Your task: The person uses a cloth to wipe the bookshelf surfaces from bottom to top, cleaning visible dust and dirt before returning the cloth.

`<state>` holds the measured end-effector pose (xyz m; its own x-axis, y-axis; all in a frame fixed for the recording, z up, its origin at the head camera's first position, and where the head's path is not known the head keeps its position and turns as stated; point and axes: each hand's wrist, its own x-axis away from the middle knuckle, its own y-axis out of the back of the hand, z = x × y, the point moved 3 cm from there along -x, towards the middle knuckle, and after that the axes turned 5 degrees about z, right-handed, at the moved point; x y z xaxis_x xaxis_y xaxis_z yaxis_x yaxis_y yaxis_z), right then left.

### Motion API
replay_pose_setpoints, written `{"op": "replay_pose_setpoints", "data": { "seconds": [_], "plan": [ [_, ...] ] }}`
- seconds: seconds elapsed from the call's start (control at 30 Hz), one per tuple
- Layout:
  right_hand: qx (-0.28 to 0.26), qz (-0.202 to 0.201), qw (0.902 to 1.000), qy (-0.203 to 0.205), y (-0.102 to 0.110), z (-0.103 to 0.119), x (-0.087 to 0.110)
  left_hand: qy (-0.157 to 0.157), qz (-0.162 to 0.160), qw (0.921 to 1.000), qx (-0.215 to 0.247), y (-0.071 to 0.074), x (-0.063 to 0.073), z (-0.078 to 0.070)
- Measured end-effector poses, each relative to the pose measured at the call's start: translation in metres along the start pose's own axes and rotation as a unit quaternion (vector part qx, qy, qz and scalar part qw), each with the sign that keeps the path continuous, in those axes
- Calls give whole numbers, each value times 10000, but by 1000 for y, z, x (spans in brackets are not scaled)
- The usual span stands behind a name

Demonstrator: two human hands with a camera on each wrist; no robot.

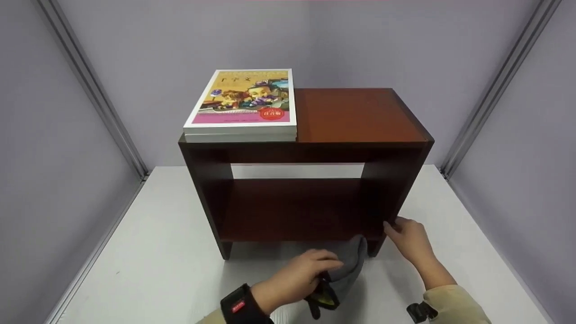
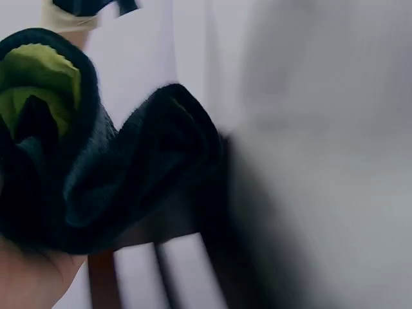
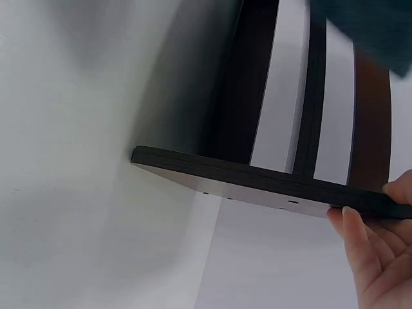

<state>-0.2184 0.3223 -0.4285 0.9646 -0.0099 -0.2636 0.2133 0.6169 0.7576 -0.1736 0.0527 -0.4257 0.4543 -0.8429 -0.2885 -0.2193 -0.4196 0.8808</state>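
A small dark red-brown wooden shelf (image 1: pixel 364 114) stands on the white surface, with one inner board. In front of its lower right part, my left hand (image 1: pixel 294 275) grips a grey cloth (image 1: pixel 352 265) with dark edging and a yellow-green inner side. The left wrist view shows the cloth (image 2: pixel 145 167) bunched and fuzzy above the palm. My right hand (image 1: pixel 411 238) pinches the front edge of the right side panel. In the right wrist view, thumb and fingers of the right hand (image 3: pixel 380 254) lie on opposite faces of that panel (image 3: pixel 257 178).
Several stacked books (image 1: pixel 243 131), the top one with a colourful cartoon cover, lie on the left half of the shelf's top. Pale panels with metal corner posts (image 1: pixel 90 81) enclose the white table (image 1: pixel 148 252) at the back and both sides.
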Motion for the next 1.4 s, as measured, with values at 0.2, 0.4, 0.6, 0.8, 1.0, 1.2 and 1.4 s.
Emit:
{"op": "replay_pose_setpoints", "data": {
  "seconds": [0.2,0.4,0.6,0.8,1.0,1.2,1.4],
  "plan": [
    [51,88,9999,-21,5,-2,-2,110,-1250,9698,-2090,46,9,16],
    [86,6,9999,-51,7,-5,-1,1126,-1507,9219,-3388,58,20,62],
    [-103,248,9994,-203,5,-6,2,2006,-1550,8913,-3758,48,34,97],
    [-67,249,9994,-242,6,-5,4,2705,-1104,8790,-3767,41,46,105],
    [-11,215,9996,-189,6,-3,5,2988,-838,8968,-3153,52,44,90],
    [175,58,9997,-174,2,-4,9,3606,-1364,8577,-3402,61,40,92],
    [268,-151,9995,58,-5,0,9,4458,697,8562,-2516,63,47,85]
  ]
}}
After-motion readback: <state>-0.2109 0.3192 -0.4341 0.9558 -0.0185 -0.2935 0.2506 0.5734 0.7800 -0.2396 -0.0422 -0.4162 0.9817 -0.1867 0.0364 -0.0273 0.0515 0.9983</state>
